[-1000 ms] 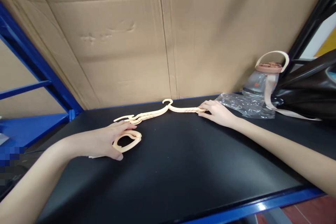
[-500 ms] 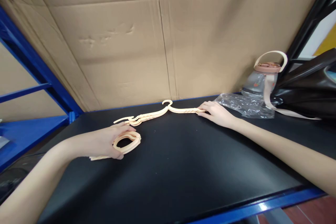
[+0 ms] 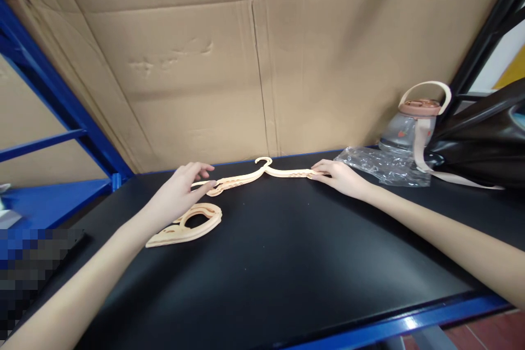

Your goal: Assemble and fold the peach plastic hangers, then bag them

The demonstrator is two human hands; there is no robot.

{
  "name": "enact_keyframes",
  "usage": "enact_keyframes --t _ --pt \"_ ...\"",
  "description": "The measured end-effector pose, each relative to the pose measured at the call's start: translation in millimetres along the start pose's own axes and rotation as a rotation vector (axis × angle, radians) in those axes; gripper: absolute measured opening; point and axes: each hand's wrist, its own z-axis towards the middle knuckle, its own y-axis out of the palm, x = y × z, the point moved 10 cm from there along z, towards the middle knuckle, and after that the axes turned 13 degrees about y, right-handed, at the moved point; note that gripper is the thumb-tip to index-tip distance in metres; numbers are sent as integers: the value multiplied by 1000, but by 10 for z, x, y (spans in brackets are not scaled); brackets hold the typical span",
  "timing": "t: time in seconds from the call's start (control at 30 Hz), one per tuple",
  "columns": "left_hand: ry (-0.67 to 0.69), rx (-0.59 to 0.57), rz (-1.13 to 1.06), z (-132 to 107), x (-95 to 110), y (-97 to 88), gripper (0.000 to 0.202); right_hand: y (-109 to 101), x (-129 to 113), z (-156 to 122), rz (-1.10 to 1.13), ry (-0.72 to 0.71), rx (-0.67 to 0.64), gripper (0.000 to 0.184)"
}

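Note:
A pale cream clothes hanger lies spread out near the back of the black tabletop, its hook pointing away from me. My right hand grips its right end between thumb and fingers. Over the hanger's left end hovers my left hand, thumb and fingers apart and nothing held; I cannot tell whether it touches. Just in front of that hand rests a folded hanger of the same cream colour, forming a loop, its far side partly hidden by the hand.
Behind the table stands a large cardboard sheet. At the right are a crumpled clear plastic bag, a strapped water bottle and a black bag. Blue metal framing rises on the left.
My left hand has let go of the folded hanger and moved up and away, toward the spread hanger's left end. My right hand keeps its hold.

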Motion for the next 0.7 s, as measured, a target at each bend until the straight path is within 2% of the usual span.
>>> enact_keyframes --t 0.07,0.23,0.7 --pt "57 7 171 27 15 32 47 2 14 -2 4 8 0 30" --pt "108 -169 343 -3 -128 265 45 10 11 -5 -1 14 -10 31" --pt "182 -196 388 24 -121 290 36 -31 -35 -6 -44 9 45 25"
